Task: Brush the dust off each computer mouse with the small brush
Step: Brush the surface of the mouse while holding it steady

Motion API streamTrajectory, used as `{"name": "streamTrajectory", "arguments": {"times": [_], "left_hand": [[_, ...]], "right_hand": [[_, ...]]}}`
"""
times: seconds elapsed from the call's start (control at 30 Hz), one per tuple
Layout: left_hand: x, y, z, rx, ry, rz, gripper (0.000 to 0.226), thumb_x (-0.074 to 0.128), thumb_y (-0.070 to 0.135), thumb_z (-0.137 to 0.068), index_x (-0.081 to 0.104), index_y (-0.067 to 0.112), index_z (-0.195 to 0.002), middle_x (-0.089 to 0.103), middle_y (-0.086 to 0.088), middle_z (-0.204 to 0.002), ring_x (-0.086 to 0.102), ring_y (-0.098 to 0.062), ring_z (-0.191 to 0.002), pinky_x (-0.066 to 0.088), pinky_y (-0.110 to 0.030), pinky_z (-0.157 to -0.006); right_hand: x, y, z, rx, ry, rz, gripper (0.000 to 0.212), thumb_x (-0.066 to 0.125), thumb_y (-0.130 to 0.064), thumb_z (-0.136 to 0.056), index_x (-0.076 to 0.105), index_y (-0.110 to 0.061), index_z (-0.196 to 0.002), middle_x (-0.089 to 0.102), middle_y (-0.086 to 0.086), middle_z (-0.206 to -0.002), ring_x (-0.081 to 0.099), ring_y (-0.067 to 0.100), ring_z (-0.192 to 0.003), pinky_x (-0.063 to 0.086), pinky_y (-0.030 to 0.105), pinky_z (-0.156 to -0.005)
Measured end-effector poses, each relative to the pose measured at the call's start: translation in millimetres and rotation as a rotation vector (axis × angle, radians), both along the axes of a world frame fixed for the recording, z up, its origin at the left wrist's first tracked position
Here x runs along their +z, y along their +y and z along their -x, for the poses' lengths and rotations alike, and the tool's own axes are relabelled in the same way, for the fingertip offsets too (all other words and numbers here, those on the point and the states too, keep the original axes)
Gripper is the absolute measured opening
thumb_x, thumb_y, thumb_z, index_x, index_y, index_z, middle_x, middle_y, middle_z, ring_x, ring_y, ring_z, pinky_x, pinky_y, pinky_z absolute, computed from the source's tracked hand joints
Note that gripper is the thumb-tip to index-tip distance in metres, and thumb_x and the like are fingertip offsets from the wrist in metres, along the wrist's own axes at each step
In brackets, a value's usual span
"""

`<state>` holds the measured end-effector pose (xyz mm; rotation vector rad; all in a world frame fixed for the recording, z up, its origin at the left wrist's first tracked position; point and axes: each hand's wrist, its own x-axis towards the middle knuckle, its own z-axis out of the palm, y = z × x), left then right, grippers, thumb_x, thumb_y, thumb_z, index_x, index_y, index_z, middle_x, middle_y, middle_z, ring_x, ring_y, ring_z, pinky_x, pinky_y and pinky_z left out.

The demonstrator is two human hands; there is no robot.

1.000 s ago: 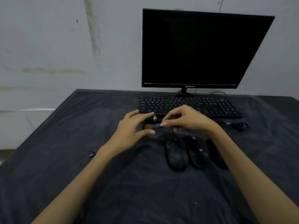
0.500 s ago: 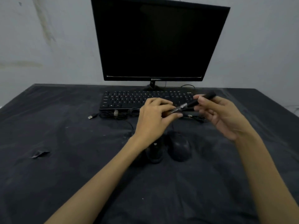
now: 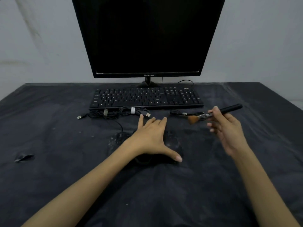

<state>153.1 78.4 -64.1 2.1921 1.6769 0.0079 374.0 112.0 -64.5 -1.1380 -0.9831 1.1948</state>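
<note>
Right hand: the right hand is raised above the cloth in front of the keyboard's right end, pinching the small brush near its metal collar between thumb and forefinger; the other fingers hang loosely curled.
Brush: black handle pointing up and to the right past the fingers, orange-brown bristles pointing left and slightly down, in the air and apart from any mouse.
Left hand: the left hand lies palm down with fingers straight and spread, thumb stretched out to the right, grasping nothing; it covers the middle mouse, only a dark edge of which shows under the palm.
Right mouse: a black mouse sits just beside the left hand, between forefinger and thumb; whether the hand touches it I cannot tell.
Left mouse: a dusty black mouse lies just left of the wrist, its cord running up to the bundles.
Cables: two tied cable bundles with USB plugs lie in front of the keyboard; a third cable lies near the bristles.
Keyboard: a black keyboard sits behind the cables.
Monitor: a dark monitor marked QWERTY stands behind it.
Surface: a dusty dark cloth covers the table, with a small crumpled scrap far left.
</note>
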Motion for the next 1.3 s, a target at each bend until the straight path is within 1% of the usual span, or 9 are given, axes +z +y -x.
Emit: {"name": "streamTrajectory", "arguments": {"times": [0.1, 0.27, 0.4, 0.6, 0.9, 1.0, 1.1, 1.2, 1.3], "left_hand": [[-1, -3, 2, -0.021, 0.015, -0.019, 0.139, 0.067, 0.083, -0.052, 0.003, 0.013, -0.154, 0.021, -0.006, -0.159, 0.007, -0.023, -0.149, -0.014, -0.057, -0.115], [-4, -8, -1, -0.031, -0.040, -0.101, 0.138, 0.068, 0.082, -0.050, 0.002, 0.017, -0.153, 0.045, -0.002, -0.147, 0.033, -0.017, -0.141, -0.018, -0.058, -0.113], [-4, -11, 10, -0.042, -0.023, -0.120, 0.139, 0.065, 0.085, -0.049, 0.001, 0.017, -0.153, 0.050, 0.000, -0.142, 0.038, -0.015, -0.138, -0.024, -0.055, -0.111], [-1, -21, 27, -0.050, -0.018, -0.128, 0.139, 0.066, 0.085, -0.050, 0.001, 0.019, -0.153, 0.054, 0.002, -0.138, 0.036, -0.013, -0.138, -0.029, -0.050, -0.109], [-2, -39, 46, -0.020, -0.038, -0.151, 0.139, 0.065, 0.086, -0.047, -0.001, 0.022, -0.153, 0.049, 0.007, -0.143, 0.032, -0.007, -0.140, -0.036, -0.047, -0.105], [-1, -44, 46, -0.020, 0.021, -0.188, 0.141, 0.064, 0.086, -0.048, -0.002, 0.021, -0.153, 0.037, 0.004, -0.152, 0.019, -0.006, -0.145, -0.035, -0.054, -0.103], [-2, -48, 48, -0.025, 0.052, -0.153, 0.137, 0.065, 0.086, -0.047, 0.009, 0.019, -0.152, 0.023, 0.005, -0.157, 0.002, -0.007, -0.148, -0.035, -0.056, -0.101], [-6, -48, 52, 0.009, -0.015, -0.142, 0.130, 0.068, 0.084, -0.046, 0.019, 0.022, -0.149, 0.030, 0.009, -0.153, 0.001, -0.004, -0.146, -0.034, -0.056, -0.102], [-9, -47, 54, 0.043, -0.108, -0.152, 0.132, 0.072, 0.080, -0.044, 0.015, 0.024, -0.150, 0.043, 0.016, -0.142, 0.005, 0.002, -0.141, -0.032, -0.055, -0.105]], "right_hand": [[-8, -1, 9, -0.031, 0.012, 0.007, 0.026, 0.059, -0.037, -0.090, 0.065, -0.013, -0.098, 0.062, 0.001, -0.077, 0.058, 0.010, -0.062, 0.046, 0.016, -0.049], [-15, -7, 33, -0.089, 0.061, -0.001, 0.022, 0.057, -0.032, -0.093, 0.064, -0.013, -0.100, 0.067, 0.005, -0.079, 0.063, 0.011, -0.067, 0.053, 0.019, -0.057], [-17, -13, 42, -0.072, 0.094, -0.004, 0.026, 0.057, -0.029, -0.094, 0.064, -0.006, -0.105, 0.067, 0.006, -0.079, 0.064, 0.011, -0.067, 0.054, 0.018, -0.058], [-19, -18, 41, -0.035, 0.108, -0.042, 0.021, 0.064, -0.015, -0.089, 0.064, -0.001, -0.104, 0.064, 0.003, -0.078, 0.060, 0.010, -0.071, 0.053, 0.017, -0.062], [-16, -21, 37, -0.046, 0.120, -0.060, 0.012, 0.059, -0.023, -0.092, 0.060, -0.011, -0.091, 0.060, 0.003, -0.077, 0.061, 0.009, -0.065, 0.051, 0.017, -0.055], [-15, -23, 39, -0.020, 0.131, -0.059, 0.013, 0.056, -0.021, -0.095, 0.059, -0.009, -0.088, 0.063, 0.006, -0.080, 0.065, 0.010, -0.066, 0.053, 0.017, -0.057], [-16, -25, 40, 0.028, 0.132, -0.043, 0.015, 0.055, -0.020, -0.095, 0.060, -0.007, -0.088, 0.066, 0.008, -0.085, 0.069, 0.012, -0.072, 0.055, 0.017, -0.062], [-16, -28, 41, 0.092, 0.111, -0.051, 0.013, 0.059, -0.014, -0.092, 0.062, -0.002, -0.096, 0.068, 0.010, -0.090, 0.069, 0.014, -0.079, 0.055, 0.017, -0.069], [-13, -33, 45, 0.131, 0.066, -0.063, 0.009, 0.062, -0.010, -0.088, 0.063, -0.004, -0.095, 0.070, 0.009, -0.089, 0.068, 0.013, -0.078, 0.055, 0.017, -0.067]]}}
